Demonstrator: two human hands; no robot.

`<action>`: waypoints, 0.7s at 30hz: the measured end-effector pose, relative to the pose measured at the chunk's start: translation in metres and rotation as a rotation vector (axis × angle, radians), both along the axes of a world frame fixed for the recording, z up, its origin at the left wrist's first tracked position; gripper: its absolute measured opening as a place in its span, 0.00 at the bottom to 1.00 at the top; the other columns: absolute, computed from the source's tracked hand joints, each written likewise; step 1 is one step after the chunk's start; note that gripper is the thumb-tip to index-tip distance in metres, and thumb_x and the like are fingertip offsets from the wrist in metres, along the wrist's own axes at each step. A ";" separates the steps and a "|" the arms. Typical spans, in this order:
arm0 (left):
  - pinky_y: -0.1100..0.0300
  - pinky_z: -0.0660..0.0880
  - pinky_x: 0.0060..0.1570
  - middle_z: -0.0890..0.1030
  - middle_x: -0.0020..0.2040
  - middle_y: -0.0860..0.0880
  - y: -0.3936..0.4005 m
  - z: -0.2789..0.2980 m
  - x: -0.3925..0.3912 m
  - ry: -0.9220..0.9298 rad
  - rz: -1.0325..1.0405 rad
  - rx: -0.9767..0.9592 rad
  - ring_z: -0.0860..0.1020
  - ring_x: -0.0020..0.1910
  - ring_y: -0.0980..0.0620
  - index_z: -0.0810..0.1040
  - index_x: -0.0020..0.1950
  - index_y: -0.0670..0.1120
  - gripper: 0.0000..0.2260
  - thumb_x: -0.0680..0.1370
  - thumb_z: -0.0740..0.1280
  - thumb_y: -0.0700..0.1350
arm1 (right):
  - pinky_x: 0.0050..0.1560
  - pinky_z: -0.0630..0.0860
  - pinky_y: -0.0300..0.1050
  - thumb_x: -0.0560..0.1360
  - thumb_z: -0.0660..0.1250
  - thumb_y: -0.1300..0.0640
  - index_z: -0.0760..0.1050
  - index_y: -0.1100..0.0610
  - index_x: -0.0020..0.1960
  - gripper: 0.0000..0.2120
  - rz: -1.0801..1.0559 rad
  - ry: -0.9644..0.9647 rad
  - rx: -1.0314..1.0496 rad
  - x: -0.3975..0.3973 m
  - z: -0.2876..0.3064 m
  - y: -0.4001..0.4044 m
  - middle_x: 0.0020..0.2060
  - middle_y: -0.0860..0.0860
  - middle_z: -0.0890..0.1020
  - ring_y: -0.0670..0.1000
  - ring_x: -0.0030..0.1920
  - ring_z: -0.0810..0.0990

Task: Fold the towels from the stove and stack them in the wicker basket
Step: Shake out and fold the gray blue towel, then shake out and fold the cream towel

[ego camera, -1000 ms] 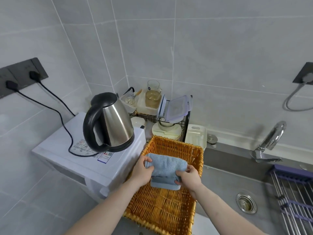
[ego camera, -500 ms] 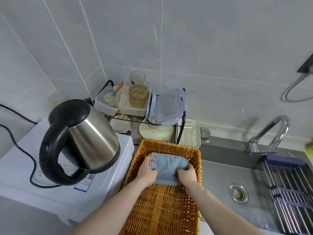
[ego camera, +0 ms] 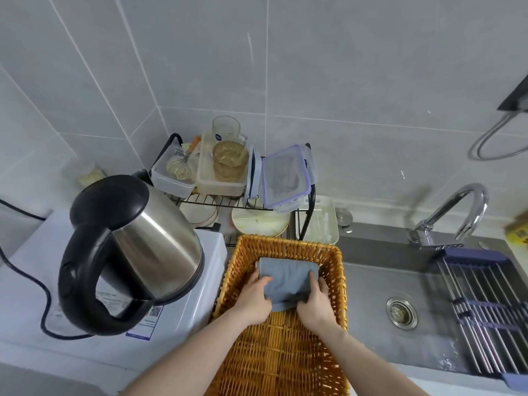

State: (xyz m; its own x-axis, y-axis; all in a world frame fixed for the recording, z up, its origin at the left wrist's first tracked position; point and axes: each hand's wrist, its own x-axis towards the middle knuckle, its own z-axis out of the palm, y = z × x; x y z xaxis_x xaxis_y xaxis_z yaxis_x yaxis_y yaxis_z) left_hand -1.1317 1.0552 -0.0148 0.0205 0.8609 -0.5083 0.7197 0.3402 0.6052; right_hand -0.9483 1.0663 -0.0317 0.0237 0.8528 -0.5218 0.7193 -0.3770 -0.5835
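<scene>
A folded blue-grey towel [ego camera: 287,277] lies low inside the wicker basket [ego camera: 337,284], near its far end. My left hand [ego camera: 253,300] grips the towel's left edge. On the towel's right edge sits my right hand [ego camera: 315,305], fingers curled around it. Both forearms reach in over the basket's near half. The basket's woven floor shows bare in front of the towel. No stove and no other towels are in view.
A steel kettle [ego camera: 137,250] with a black handle stands on a white appliance [ego camera: 28,304] left of the basket. Behind the basket a wire rack [ego camera: 228,200] holds containers and plates. A sink [ego camera: 400,307], a tap [ego camera: 454,215] and a drying rack [ego camera: 485,304] lie to the right.
Both hands carried the towel from above the basket's rim down into its far end. The view tilted downward and closer.
</scene>
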 end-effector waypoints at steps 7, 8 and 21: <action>0.51 0.53 0.80 0.51 0.83 0.55 -0.024 0.060 0.006 -0.059 -0.100 0.120 0.50 0.82 0.51 0.64 0.78 0.57 0.29 0.80 0.60 0.35 | 0.76 0.58 0.44 0.79 0.66 0.59 0.59 0.48 0.81 0.33 -0.023 0.095 0.225 0.008 0.055 -0.033 0.81 0.49 0.56 0.53 0.80 0.58; 0.51 0.53 0.80 0.52 0.83 0.56 -0.029 0.068 0.007 -0.062 -0.119 0.150 0.51 0.82 0.52 0.65 0.78 0.58 0.28 0.81 0.59 0.36 | 0.74 0.58 0.40 0.79 0.66 0.59 0.62 0.48 0.80 0.31 -0.022 0.101 0.260 0.011 0.063 -0.042 0.80 0.48 0.59 0.51 0.80 0.60; 0.52 0.59 0.77 0.55 0.80 0.65 -0.090 0.149 0.076 -0.111 -0.498 0.337 0.57 0.79 0.58 0.66 0.74 0.64 0.20 0.84 0.62 0.47 | 0.62 0.69 0.34 0.78 0.69 0.54 0.77 0.38 0.64 0.18 -0.344 0.162 0.470 0.103 0.127 -0.177 0.70 0.36 0.70 0.32 0.64 0.71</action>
